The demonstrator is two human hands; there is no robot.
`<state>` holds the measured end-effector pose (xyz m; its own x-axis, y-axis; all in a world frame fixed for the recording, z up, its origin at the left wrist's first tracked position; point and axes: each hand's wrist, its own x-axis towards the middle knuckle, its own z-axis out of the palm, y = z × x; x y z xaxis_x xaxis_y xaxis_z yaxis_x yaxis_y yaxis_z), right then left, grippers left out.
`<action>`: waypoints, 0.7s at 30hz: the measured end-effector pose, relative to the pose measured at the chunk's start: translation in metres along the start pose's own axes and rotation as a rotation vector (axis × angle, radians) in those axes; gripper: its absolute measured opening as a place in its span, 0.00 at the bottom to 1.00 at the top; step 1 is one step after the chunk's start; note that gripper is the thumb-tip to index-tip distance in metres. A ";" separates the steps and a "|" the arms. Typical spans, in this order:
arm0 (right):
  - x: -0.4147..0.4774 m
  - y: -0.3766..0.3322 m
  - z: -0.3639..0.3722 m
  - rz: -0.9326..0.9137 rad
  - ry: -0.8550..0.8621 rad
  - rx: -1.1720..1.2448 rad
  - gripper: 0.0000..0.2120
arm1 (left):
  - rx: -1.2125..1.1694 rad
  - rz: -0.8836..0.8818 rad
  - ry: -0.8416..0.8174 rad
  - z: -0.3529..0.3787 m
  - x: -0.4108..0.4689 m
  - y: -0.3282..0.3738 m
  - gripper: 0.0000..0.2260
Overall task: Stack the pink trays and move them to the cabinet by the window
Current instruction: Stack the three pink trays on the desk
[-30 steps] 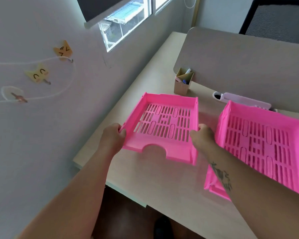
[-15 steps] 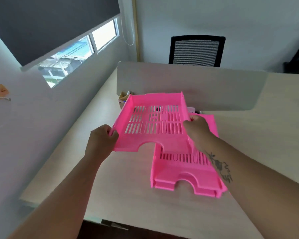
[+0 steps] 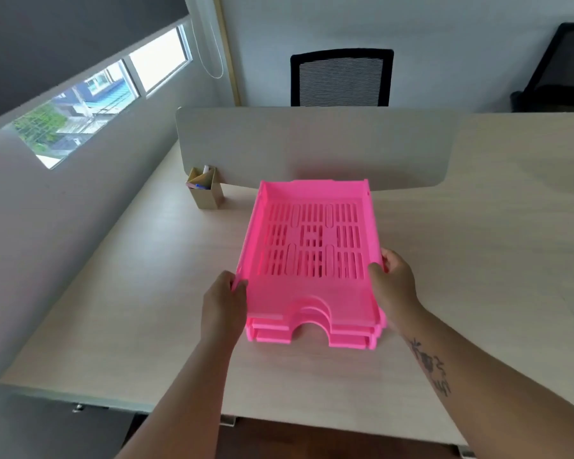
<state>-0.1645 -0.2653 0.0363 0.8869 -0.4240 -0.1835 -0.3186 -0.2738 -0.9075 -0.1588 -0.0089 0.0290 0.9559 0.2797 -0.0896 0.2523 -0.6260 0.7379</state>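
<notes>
A slotted pink tray (image 3: 312,246) sits on top of other pink trays (image 3: 352,339) on the pale wooden desk (image 3: 146,293); only the front edges of the lower ones show beneath it. My left hand (image 3: 224,301) grips the top tray's left side wall near the front. My right hand (image 3: 393,279) grips its right side wall. The curved cut-outs at the trays' fronts face me and line up.
A cardboard pen holder (image 3: 205,188) stands at the back left of the desk against a grey divider panel (image 3: 312,144). A black mesh chair (image 3: 340,77) is behind the divider. A window (image 3: 90,101) is in the left wall.
The tray in my hands has travelled right from the desk's left side and come down onto the other trays. My view has swung right with it.
</notes>
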 end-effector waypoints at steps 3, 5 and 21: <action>0.001 0.009 0.001 0.014 0.019 -0.006 0.15 | -0.026 -0.005 -0.059 0.003 0.000 -0.001 0.06; 0.005 0.008 0.001 0.015 0.013 -0.011 0.16 | -0.031 0.008 -0.093 0.003 0.003 -0.002 0.06; 0.021 0.005 0.001 0.096 -0.152 -0.016 0.19 | -0.002 0.072 -0.127 0.009 0.026 -0.007 0.09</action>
<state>-0.1470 -0.2744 0.0270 0.8920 -0.3135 -0.3256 -0.4088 -0.2521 -0.8771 -0.1347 -0.0033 0.0154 0.9829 0.1399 -0.1199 0.1822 -0.6398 0.7466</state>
